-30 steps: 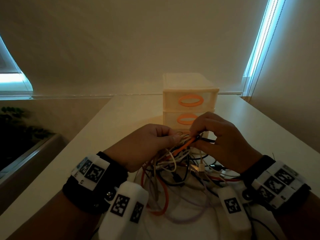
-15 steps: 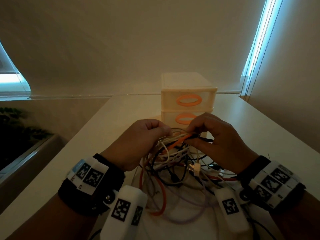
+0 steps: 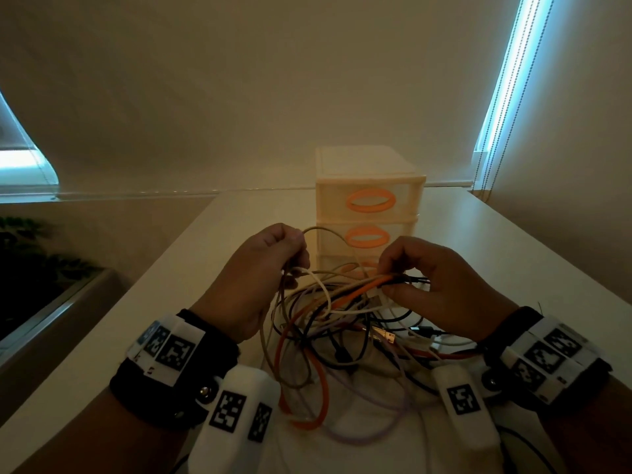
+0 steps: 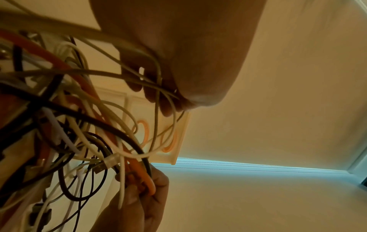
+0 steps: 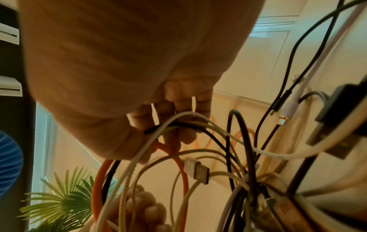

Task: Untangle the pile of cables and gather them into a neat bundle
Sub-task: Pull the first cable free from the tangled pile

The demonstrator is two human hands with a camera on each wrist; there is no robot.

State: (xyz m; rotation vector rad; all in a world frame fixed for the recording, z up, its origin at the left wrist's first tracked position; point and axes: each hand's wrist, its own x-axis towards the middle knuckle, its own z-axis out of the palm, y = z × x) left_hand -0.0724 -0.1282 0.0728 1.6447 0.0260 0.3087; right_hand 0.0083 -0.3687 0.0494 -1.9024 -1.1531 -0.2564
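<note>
A tangle of cables (image 3: 335,340), orange, black, white, beige and lilac, hangs between my hands and trails onto the white table (image 3: 178,275). My left hand (image 3: 294,258) pinches a thin beige cable (image 3: 325,230) (image 4: 158,87) and holds a loop of it raised. My right hand (image 3: 390,278) grips a bunch made of an orange cable (image 3: 359,292) (image 5: 178,160), a black cable (image 5: 170,125) and a white cable (image 5: 178,116). A white USB plug (image 5: 196,169) dangles below the right hand.
A cream drawer unit (image 3: 369,206) with orange oval handles stands just behind the hands. A wall rises at the table's far edge and windows with blinds (image 3: 506,77) glow at both sides. A green plant (image 5: 59,200) stands left of the table.
My left hand moved left and up, away from the right hand, drawing a beige cable loop out of the tangle. The right hand stayed in place with its bunch.
</note>
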